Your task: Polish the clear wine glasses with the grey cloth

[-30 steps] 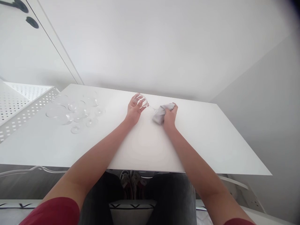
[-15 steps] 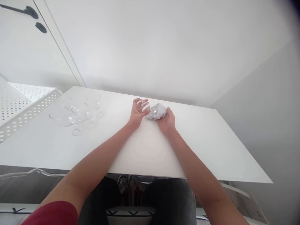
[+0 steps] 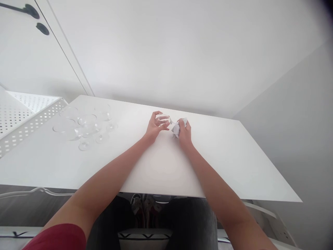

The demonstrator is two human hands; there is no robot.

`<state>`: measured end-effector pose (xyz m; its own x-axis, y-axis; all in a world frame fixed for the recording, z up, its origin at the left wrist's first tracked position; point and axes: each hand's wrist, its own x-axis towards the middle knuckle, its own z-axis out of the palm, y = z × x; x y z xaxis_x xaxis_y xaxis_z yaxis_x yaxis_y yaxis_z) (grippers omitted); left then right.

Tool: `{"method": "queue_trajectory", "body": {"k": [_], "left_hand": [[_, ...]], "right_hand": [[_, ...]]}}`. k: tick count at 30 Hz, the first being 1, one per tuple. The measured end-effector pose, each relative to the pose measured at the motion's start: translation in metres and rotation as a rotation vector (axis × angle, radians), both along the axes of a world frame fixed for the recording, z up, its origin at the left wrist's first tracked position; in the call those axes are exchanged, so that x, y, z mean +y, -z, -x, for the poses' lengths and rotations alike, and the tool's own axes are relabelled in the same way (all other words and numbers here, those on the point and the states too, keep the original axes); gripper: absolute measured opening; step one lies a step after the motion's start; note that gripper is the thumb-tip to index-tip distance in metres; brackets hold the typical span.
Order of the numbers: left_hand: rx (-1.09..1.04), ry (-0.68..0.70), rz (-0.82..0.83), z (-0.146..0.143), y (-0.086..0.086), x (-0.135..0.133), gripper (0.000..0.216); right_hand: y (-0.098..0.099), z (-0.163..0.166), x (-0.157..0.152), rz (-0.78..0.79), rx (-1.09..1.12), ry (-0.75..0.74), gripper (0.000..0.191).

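My left hand (image 3: 155, 126) holds the bowl of a clear wine glass (image 3: 164, 119), fingers curved round it. The glass is tilted on its side, its stem pointing right. Closed round a light grey cloth (image 3: 176, 130), my right hand (image 3: 185, 131) presses the cloth at the foot end of the stem. The foot itself is hidden by cloth and fingers. Off to the left, several clear stemmed glasses (image 3: 87, 125) stand close together on the white table (image 3: 161, 166).
A white perforated panel (image 3: 31, 118) borders the table on the left. Behind the table rises a white wall (image 3: 166, 52), with a door handle (image 3: 31, 11) at upper left. A white cable (image 3: 39, 190) runs below the front edge.
The wine glass has turned and shifted slightly right with my left hand. My right hand has closed tighter, bunching the cloth round the foot end instead of spreading it beneath.
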<state>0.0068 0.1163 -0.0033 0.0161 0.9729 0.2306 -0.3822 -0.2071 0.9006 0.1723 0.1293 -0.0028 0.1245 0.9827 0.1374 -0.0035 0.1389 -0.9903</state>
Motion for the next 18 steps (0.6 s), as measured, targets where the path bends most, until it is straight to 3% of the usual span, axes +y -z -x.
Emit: {"method": "queue_trajectory", "body": {"k": [3,7,14,18], "left_hand": [[0.05,-0.052,0.11,-0.001,-0.005,-0.004,0.061],[0.136,-0.088,0.201,-0.002,-0.009,-0.006,0.046],[0.194,-0.173,0.143,-0.004,-0.008,-0.007,0.042],[0.163,-0.19,0.147,-0.002,-0.008,-0.006,0.042]], "right_hand": [[-0.006,-0.006,-0.005,-0.174,-0.175,0.0,0.042],[-0.015,-0.012,-0.011,-0.358,-0.281,-0.118,0.037],[-0.004,-0.001,-0.002,-0.149,0.109,-0.083,0.04],[0.009,-0.011,0.018,-0.13,0.304,0.169,0.035]]}}
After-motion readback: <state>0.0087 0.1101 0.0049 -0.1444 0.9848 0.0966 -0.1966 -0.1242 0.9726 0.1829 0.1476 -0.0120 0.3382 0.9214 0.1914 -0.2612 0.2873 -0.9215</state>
